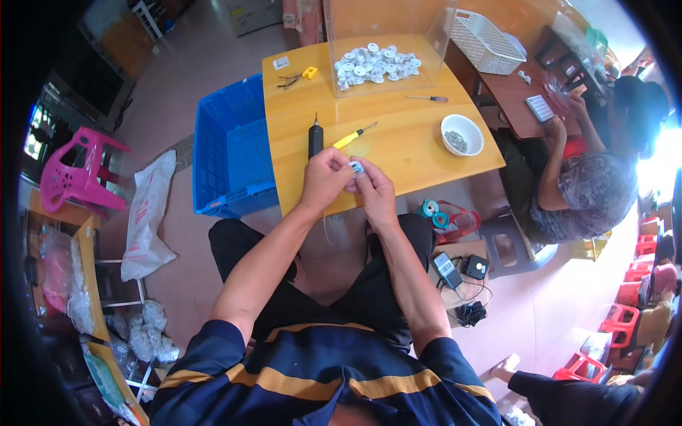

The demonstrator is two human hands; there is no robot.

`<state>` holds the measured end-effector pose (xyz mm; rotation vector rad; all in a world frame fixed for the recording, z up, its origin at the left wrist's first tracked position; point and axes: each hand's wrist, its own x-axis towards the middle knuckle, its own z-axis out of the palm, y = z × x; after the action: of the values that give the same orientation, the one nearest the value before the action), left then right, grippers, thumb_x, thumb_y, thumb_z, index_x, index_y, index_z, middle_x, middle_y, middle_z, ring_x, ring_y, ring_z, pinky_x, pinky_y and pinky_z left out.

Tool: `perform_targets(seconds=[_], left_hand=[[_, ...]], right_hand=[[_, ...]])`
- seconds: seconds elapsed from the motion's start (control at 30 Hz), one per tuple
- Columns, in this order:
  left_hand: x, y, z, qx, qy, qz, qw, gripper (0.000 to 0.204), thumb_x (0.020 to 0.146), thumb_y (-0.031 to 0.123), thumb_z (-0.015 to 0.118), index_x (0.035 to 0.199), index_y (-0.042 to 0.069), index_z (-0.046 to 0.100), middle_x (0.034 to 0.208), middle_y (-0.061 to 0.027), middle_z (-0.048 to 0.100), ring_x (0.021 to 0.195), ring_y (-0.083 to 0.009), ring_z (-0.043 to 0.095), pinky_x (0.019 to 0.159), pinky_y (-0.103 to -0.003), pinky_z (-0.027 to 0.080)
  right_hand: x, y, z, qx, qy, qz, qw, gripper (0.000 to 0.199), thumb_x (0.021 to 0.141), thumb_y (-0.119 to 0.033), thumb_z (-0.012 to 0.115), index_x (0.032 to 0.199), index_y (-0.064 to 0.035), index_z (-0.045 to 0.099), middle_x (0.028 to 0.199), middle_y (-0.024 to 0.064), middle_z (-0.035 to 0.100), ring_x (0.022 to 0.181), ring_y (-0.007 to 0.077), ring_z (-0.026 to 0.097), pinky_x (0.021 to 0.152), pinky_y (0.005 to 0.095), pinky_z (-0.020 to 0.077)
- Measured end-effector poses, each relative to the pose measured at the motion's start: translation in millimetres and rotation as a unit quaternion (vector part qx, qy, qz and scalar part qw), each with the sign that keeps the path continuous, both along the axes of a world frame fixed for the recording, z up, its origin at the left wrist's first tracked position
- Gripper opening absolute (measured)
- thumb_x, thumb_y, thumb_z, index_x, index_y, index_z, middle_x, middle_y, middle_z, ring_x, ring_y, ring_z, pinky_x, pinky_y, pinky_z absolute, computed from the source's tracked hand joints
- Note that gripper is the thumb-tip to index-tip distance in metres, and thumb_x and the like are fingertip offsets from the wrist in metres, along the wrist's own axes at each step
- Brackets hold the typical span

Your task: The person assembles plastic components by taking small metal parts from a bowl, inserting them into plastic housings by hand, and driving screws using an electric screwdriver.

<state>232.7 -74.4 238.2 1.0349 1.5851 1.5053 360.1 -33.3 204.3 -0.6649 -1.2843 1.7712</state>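
Observation:
Above the near edge of the yellow table [284, 163], a small round white part [356, 167] is pinched between the thumb and fingers of my right hand [376, 193]. My left hand [325, 176] is closed as well, its fingertips meeting the part's left edge; whether they hold anything smaller is hidden. Just beyond my left hand a black electric screwdriver [315, 140] lies with its bit pointing away. Next to it is a yellow-handled screwdriver [348, 139]. On the right stands a white bowl [474, 128] of small metal pieces. Several similar white parts [376, 65] are heaped in a clear box [387, 21] at the far side.
A thin screwdriver [430, 98] and a yellow piece [310, 72] beside dark wires [289, 82] lie on the table. Against its left side stands a blue crate [231, 135]. Another person [593, 181] sits at a brown table [513, 106] to the right, near a white basket [486, 46].

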Motion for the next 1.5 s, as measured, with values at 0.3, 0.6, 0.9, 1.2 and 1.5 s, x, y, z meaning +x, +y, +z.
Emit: perform_targets(seconds=[0.3,0.6,0.9,1.2,1.5], left_hand=[[-6.5,9.6,24.8,-0.05,-0.018,-0.086,0.995,0.01,0.086,0.011,0.069,0.088,0.002,0.063,0.07,-0.0007,0.063,0.059,-0.0059,0.058,0.05,-0.021,0.046],[-4.0,18.7,26.8,-0.073,-0.003,-0.095,0.993,0.011,0.089,0.015,0.068,0.087,0.004,0.064,0.07,0.0012,0.062,0.057,-0.0044,0.056,0.049,-0.02,0.045],[1.7,22.9,25.1,-0.075,0.023,-0.091,0.993,0.012,0.086,0.013,0.07,0.082,0.004,0.064,0.066,0.0007,0.061,0.054,-0.0053,0.055,0.047,-0.022,0.045],[-4.7,20.3,28.9,-0.081,-0.004,-0.131,0.988,0.008,0.089,0.01,0.066,0.087,0.005,0.06,0.069,0.0011,0.06,0.055,-0.0043,0.055,0.048,-0.02,0.045],[-6.3,6.7,48.9,-0.1,-0.038,-0.13,0.986,0.014,0.093,0.013,0.061,0.103,0.004,0.064,0.079,0.0001,0.064,0.059,-0.0047,0.057,0.054,-0.019,0.048]], right_hand=[[9.7,3.1,10.5,-0.076,0.043,-0.002,0.996,0.035,0.103,-0.008,0.049,0.136,0.0033,0.052,0.114,0.0124,0.067,0.095,0.0178,0.069,0.084,0.0298,0.0571],[15.0,5.7,13.3,-0.05,0.022,-0.005,0.998,0.035,0.103,-0.008,0.049,0.135,0.0031,0.053,0.115,0.0111,0.067,0.096,0.0161,0.068,0.083,0.0278,0.0561],[19.0,6.8,13.5,-0.058,0.014,-0.006,0.998,0.033,0.104,-0.009,0.048,0.134,0.0029,0.055,0.111,0.0106,0.068,0.094,0.0151,0.068,0.082,0.0268,0.0556],[20.4,8.9,9.5,-0.069,0.034,0.019,0.997,0.033,0.103,-0.009,0.049,0.133,0.0019,0.056,0.111,0.0102,0.069,0.094,0.015,0.069,0.08,0.025,0.055],[19.8,12.8,12.8,-0.158,0.08,0.016,0.984,0.033,0.102,-0.01,0.05,0.133,0.0011,0.055,0.112,0.0117,0.069,0.097,0.0174,0.07,0.082,0.0274,0.0569]])
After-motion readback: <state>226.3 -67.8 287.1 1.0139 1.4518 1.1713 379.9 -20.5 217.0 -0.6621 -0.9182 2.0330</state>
